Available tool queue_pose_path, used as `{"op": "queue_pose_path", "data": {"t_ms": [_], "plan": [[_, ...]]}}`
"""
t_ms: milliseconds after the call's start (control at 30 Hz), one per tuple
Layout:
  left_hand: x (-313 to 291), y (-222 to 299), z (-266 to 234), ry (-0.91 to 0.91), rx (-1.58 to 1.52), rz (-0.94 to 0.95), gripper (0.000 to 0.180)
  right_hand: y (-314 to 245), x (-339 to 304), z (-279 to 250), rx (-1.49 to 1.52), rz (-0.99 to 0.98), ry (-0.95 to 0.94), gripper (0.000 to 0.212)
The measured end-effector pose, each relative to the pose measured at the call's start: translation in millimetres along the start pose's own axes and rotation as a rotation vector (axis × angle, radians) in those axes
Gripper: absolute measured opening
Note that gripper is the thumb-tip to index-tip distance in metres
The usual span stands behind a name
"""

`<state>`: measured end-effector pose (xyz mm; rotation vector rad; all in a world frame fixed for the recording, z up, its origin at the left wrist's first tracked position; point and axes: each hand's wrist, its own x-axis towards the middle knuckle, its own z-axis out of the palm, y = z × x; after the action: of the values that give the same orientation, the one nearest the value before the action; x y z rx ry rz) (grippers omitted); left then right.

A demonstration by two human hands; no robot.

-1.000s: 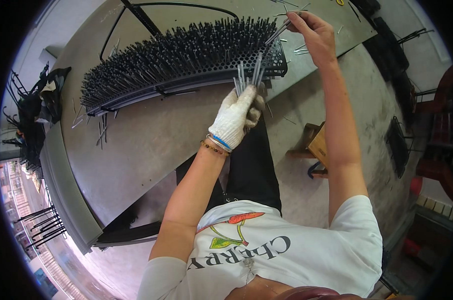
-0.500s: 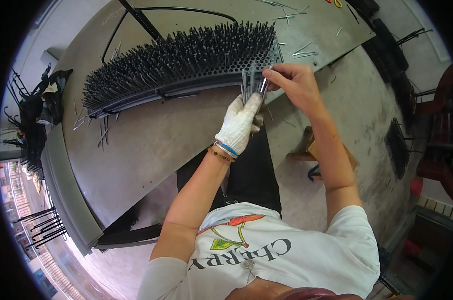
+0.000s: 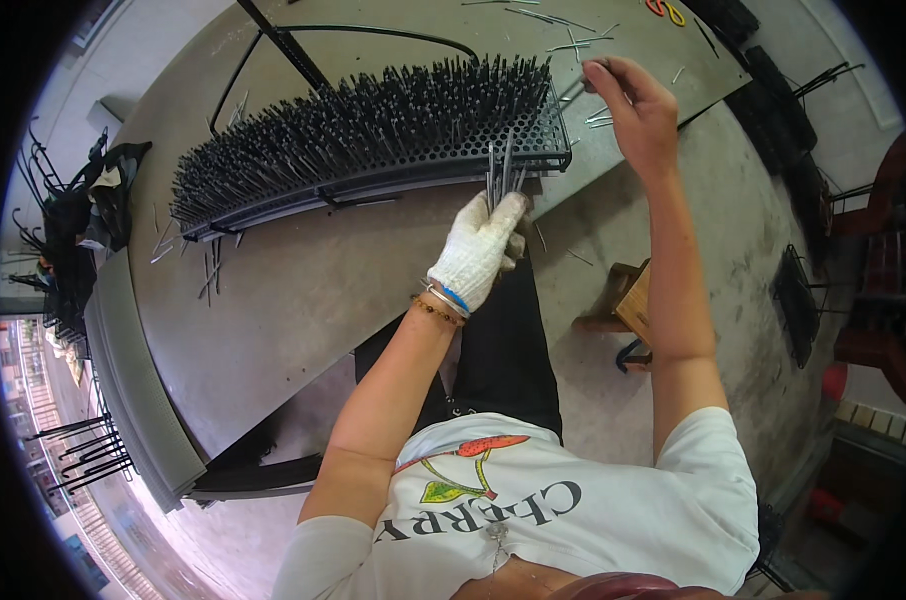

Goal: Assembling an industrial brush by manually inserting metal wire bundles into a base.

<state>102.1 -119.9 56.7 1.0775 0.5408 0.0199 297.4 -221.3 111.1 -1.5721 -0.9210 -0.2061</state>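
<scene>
My left hand [image 3: 481, 240], in a white knitted glove, is closed round a small bundle of thin metal rods [image 3: 501, 172] that point up and away from me. It is just in front of the right end of a long black perforated rack [image 3: 413, 165]. Dark rods [image 3: 363, 110] stand densely in the rack's holes, while several holes at its right end are bare. My bare right hand [image 3: 635, 110] is raised beyond the rack's right end, thumb and fingers pinched on a slim metal rod [image 3: 571, 95], blurred, that slants down toward the rack.
Loose metal rods [image 3: 563, 42] lie on the grey table [image 3: 273, 320], near red and yellow handles [image 3: 666, 12] at its far edge. A black bent-wire frame [image 3: 373, 28] stands behind the rack. On the floor at right is a wooden stool [image 3: 633, 305].
My right hand has moved up and to the right, away from the bundle, with a rod in its fingers. My left hand has stayed nearly in place, still round its rods.
</scene>
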Motion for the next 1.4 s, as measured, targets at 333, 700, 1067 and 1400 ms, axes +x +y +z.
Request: {"op": "queue_pose_path", "data": {"t_ms": [333,700,1067,1400], "plan": [[0.8,6.4,-6.1,-0.198,-0.394,-0.099,0.022,49.8,23.5,13.5,-0.010,-0.027,-0.206,0.013],[-4.1,6.6,-10.6,-0.167,-0.170,-0.031,0.019,38.0,6.1,25.2,-0.206,-0.155,-0.267,0.017],[-12.9,14.0,-1.1,-0.161,-0.152,0.070,0.023,-14.3,-27.7,18.0,0.193,0.393,-0.322,0.020],[-9.4,1.2,-7.3,-0.231,-0.037,0.013,0.027,-12.9,-30.0,-1.9,0.347,0.511,-0.219,0.022]]}}
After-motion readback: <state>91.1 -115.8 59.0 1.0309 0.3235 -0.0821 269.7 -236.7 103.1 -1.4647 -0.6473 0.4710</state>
